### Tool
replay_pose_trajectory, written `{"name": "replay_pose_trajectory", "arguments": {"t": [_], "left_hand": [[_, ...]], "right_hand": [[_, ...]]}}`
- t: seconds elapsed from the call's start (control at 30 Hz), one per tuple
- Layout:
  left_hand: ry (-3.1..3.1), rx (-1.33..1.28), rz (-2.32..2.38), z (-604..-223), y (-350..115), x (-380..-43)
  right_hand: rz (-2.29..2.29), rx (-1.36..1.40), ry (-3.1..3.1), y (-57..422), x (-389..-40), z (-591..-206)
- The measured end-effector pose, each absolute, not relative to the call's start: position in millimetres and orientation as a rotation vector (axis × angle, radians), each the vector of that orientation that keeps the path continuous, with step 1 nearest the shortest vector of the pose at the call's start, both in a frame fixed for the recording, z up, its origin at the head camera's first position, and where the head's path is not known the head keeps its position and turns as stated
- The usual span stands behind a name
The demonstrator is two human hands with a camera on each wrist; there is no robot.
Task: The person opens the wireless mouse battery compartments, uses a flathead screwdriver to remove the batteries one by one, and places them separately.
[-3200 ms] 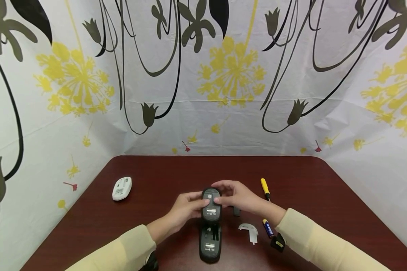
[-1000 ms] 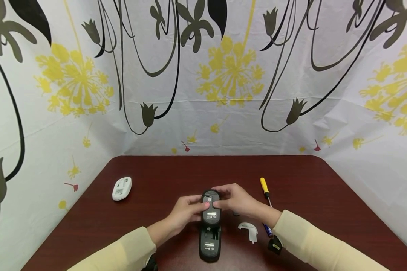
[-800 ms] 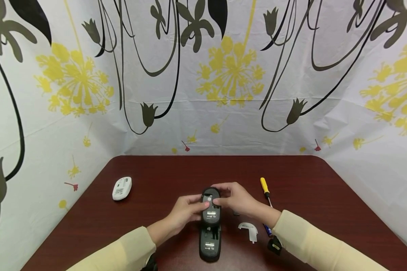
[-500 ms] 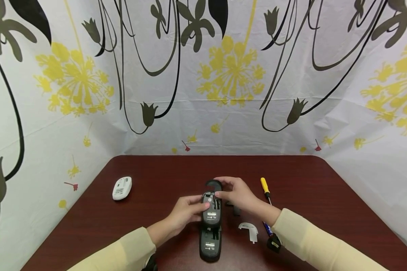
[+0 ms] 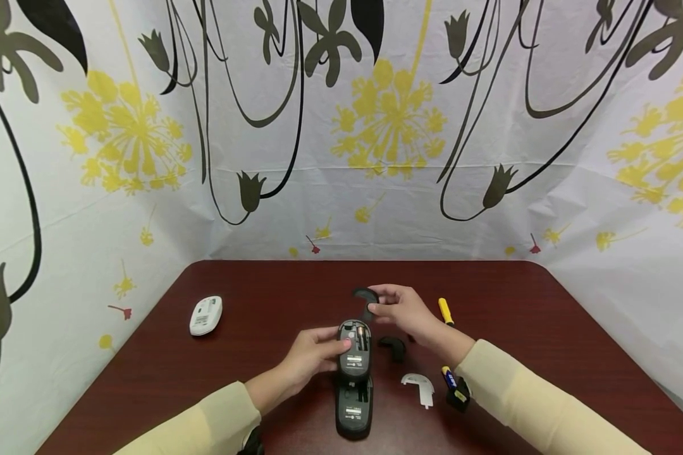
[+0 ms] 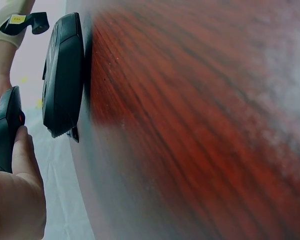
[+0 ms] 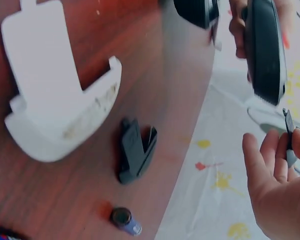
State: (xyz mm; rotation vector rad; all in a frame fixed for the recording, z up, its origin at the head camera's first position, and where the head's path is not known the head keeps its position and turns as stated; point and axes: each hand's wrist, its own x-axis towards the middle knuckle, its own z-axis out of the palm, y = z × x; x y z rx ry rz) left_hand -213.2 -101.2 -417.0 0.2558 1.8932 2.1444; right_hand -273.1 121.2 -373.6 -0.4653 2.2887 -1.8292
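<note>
My left hand [image 5: 315, 357] grips a black computer mouse [image 5: 355, 360] with its labelled underside facing up. The battery bay of this mouse is bare, with long battery shapes showing in it. Just beyond its far end, my right hand [image 5: 404, 309] pinches a curved black battery cover [image 5: 367, 296] between thumb and fingers, apart from the mouse. A second black mouse [image 5: 353, 414] lies underside up on the table, nearer the body, its bay uncovered. From the right wrist view, the held mouse [image 7: 265, 50] appears side-on above the pinched cover [image 7: 289, 127].
On the brown table [image 5: 273, 284] a white mouse [image 5: 206, 315] lies upside down at left. To the right are a second black battery cover [image 5: 395, 347], a white battery cover [image 5: 420, 387], a blue-and-yellow battery [image 5: 448, 377] and a yellow-handled screwdriver [image 5: 446, 311]. A patterned cloth [image 5: 387, 215] hangs behind.
The black cover has slid off the far end of the mouse and moved away from it in my right hand, baring the battery bay. My left hand and its mouse stay put.
</note>
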Motion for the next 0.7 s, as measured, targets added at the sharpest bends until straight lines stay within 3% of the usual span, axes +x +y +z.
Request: {"name": "replay_pose_trajectory", "arguments": {"t": [0.7], "left_hand": [[1.866,0.27,2.159,-410,-100,-211]], "right_hand": [[-1.778,-0.349,2.186,131,-328,-389]]}}
